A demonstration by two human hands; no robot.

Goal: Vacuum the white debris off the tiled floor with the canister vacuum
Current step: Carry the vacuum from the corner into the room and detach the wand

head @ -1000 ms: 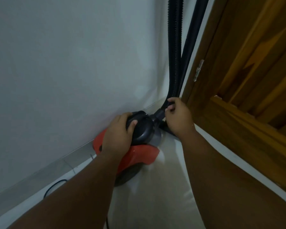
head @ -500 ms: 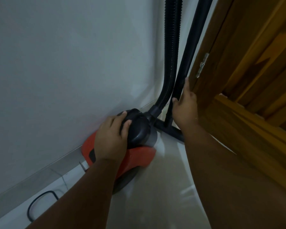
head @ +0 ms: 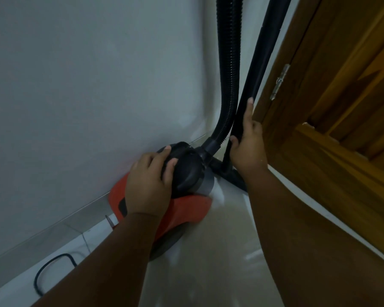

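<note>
Right hand (head: 247, 149), moved from hose (head: 230, 63) to wand (head: 262, 58), grips it, forefinger straight; left hand (head: 149, 185) still grips canister vacuum (head: 186, 209) top; probably readying, floor cleaning not begun.

The one view comes from a wide-angle camera on the person's head, looking forward and steeply down into a room corner. It sits close: both forearms enter from the bottom edge and fill much of the lower frame. Near the middle, the left hand (head: 149, 185) is on the vacuum (head: 186, 207) and the right hand (head: 248, 147) is on the wand (head: 264, 52). The wall (head: 87, 85) takes the left half, the door (head: 341, 107) the right side, the floor (head: 220, 251) the bottom centre. The hose (head: 230, 63) and wand run out past the top edge. The view is tilted, so the wall's foot slants.
</note>
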